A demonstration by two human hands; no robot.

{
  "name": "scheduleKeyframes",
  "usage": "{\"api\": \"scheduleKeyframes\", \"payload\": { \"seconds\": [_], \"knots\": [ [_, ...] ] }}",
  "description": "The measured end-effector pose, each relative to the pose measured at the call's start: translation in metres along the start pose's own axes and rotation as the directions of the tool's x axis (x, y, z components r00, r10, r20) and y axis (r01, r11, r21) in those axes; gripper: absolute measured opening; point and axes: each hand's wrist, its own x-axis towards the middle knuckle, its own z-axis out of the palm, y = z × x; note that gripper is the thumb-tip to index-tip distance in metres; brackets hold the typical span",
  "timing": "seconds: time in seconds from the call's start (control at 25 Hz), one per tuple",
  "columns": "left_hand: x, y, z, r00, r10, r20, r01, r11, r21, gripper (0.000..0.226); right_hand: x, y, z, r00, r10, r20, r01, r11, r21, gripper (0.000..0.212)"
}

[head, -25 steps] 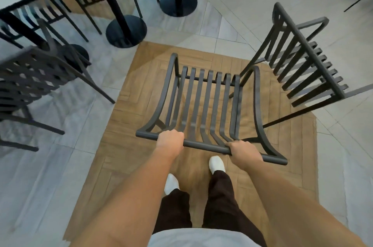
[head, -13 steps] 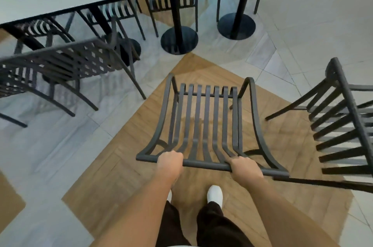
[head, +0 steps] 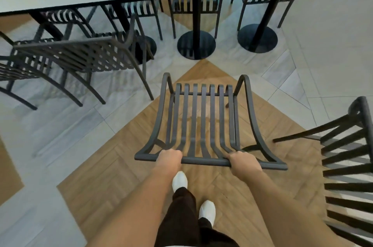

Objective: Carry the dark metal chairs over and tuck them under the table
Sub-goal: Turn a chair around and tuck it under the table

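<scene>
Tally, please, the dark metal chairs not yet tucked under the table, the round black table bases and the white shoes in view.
Dark metal chairs not tucked in: 3: held chair, left chair, right chair
Round black table bases: 3
White shoes: 2
Total: 8

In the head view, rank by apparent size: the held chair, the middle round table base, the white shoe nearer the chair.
1. Held chair
2. Middle round table base
3. White shoe
Nearness inflates the chair.
</scene>
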Motion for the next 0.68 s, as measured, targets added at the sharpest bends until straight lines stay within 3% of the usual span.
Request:
{"api": "scheduleKeyframes", "payload": {
  "seconds": [0.68],
  "knots": [
    [0.188, -0.100, -0.166, 0.999, 0.010, -0.034, -0.009, 1.000, 0.012, 0.027, 0.231, 0.009, -0.169, 0.998, -0.048, -0.032, 0.046, 0.997, -0.056, 0.038]
  ]
}}
